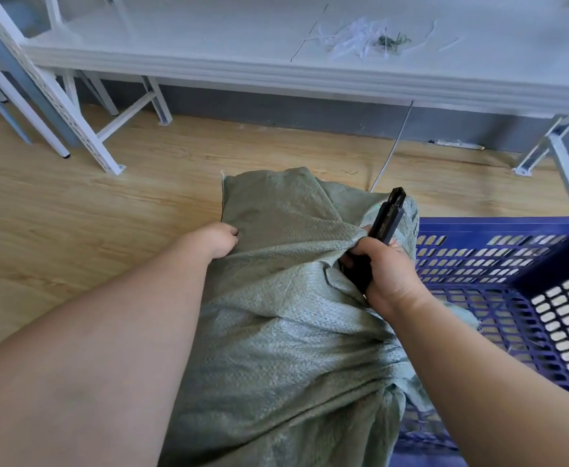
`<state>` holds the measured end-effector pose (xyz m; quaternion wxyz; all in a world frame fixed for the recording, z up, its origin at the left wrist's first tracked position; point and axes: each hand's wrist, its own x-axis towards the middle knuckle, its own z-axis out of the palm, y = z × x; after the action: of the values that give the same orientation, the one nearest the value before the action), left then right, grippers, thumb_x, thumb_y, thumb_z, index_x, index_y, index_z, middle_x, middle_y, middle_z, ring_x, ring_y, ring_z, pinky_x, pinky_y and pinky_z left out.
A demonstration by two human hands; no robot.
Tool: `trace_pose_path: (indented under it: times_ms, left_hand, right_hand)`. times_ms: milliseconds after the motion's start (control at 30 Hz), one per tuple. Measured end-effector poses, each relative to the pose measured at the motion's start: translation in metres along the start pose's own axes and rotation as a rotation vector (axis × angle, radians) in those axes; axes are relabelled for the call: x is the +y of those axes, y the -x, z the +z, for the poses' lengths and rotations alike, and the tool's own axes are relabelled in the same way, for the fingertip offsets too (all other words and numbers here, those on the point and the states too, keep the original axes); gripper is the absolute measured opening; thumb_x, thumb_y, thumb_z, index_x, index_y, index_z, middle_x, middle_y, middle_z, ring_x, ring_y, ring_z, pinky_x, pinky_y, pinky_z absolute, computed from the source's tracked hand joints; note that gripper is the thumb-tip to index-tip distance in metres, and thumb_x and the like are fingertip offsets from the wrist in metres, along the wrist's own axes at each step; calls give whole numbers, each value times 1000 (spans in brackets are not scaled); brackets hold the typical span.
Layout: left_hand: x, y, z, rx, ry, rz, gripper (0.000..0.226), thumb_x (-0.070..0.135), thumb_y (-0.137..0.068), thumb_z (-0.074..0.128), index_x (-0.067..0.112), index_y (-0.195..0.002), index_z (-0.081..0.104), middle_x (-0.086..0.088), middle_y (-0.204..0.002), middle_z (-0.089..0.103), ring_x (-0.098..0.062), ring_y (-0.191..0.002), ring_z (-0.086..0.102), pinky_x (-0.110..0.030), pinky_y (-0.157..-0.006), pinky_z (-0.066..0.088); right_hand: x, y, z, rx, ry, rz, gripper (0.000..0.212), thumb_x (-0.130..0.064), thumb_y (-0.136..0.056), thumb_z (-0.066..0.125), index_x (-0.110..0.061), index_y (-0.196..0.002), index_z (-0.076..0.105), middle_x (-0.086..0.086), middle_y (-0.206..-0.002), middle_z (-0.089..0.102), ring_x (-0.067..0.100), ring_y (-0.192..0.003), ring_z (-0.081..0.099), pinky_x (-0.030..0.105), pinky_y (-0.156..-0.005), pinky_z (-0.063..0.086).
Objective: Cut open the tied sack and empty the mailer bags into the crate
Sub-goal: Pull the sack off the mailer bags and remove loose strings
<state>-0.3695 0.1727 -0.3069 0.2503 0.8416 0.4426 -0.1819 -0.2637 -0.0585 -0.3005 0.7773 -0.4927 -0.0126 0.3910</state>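
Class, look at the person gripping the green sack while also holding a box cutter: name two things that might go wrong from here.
1. The right hand grips both box cutter and sack; a tug might make the cutter slip.
2. The sack lies mostly beside the blue crate, so bags might spill onto the floor.

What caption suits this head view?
Left hand grips green sack; right hand holds black cutter beside blue crate.

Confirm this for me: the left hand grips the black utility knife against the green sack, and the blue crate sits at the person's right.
Not quite. In the head view, the right hand grips the black utility knife against the green sack, not the left; the left hand only holds the sack's fabric. The blue crate does sit at the person's right.
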Motion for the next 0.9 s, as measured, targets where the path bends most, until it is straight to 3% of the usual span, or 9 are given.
trace_pose_path:
  times_ms: [100, 200, 333, 400, 467, 600, 733, 900]
  left_hand:
    - [-4, -4, -3, -28, -49, 22, 46, 8, -99, 40, 19, -144, 41, -6, -153, 33, -27, -137, 36, -31, -113, 27]
    - [-9, -6, 1, 11, -63, 36, 45, 4, -94, 48, 18, -137, 51, -6, -144, 47, -27, -129, 46, -30, -109, 34]
    - [-16, -5, 10, 212, -55, 61, 20, 16, -87, 67, 25, -105, 69, -5, -114, 66, -25, -102, 60, -24, -85, 44]
    - [-19, -6, 13, 285, -68, 77, 13, 16, -85, 67, 29, -84, 67, -3, -101, 66, -24, -87, 58, -23, -74, 39]
    - [-21, -9, 16, 329, -75, 69, 22, 15, -86, 64, 29, -70, 58, -1, -93, 63, -24, -81, 55, -25, -69, 37]
    - [-27, -19, 14, 381, -8, 47, 19, 19, -92, 55, 29, -76, 55, -3, -96, 65, -28, -87, 58, -31, -75, 46]
    - [-35, -23, 4, 471, 142, -16, 16, 18, -94, 50, 27, -81, 55, -4, -92, 64, -29, -83, 56, -30, -68, 40]
    - [-32, 7, -15, 634, 317, -141, 16, 17, -96, 42, 26, -92, 55, 1, -88, 57, -26, -77, 50, -30, -64, 35]
  right_hand:
    - [-1, 0, 0, 18, -4, 2, 28, 10, -83, 44, -15, -70, 47, -4, -52, 56, 13, -49, 59, 23, -52, 52]
    - [0, 0, 1, 24, 4, -1, 28, 10, -82, 44, -15, -70, 46, -3, -52, 54, 15, -51, 55, 24, -54, 50]
    - [0, 1, 0, 36, 14, 1, 26, 10, -83, 45, -14, -73, 45, -3, -52, 53, 15, -52, 54, 25, -54, 51]
    - [1, 1, 0, 37, 23, 5, 25, 9, -84, 46, -14, -74, 46, -2, -54, 55, 15, -53, 57, 27, -56, 52]
    - [2, -1, -1, 37, 39, -5, 25, 9, -83, 47, -15, -73, 48, -1, -57, 56, 16, -54, 59, 28, -57, 53]
    - [6, -8, -2, 53, 100, -25, 25, 6, -80, 53, -17, -70, 52, -3, -56, 59, 15, -54, 61, 27, -56, 54]
    - [11, -14, 1, 86, 255, -8, 27, -2, -75, 58, -26, -61, 60, -2, -61, 62, 18, -62, 62, 29, -64, 53]
    - [0, -2, 13, 209, 472, 2, 24, 1, -80, 57, -19, -67, 58, -7, -49, 52, 6, -42, 45, 14, -41, 36]
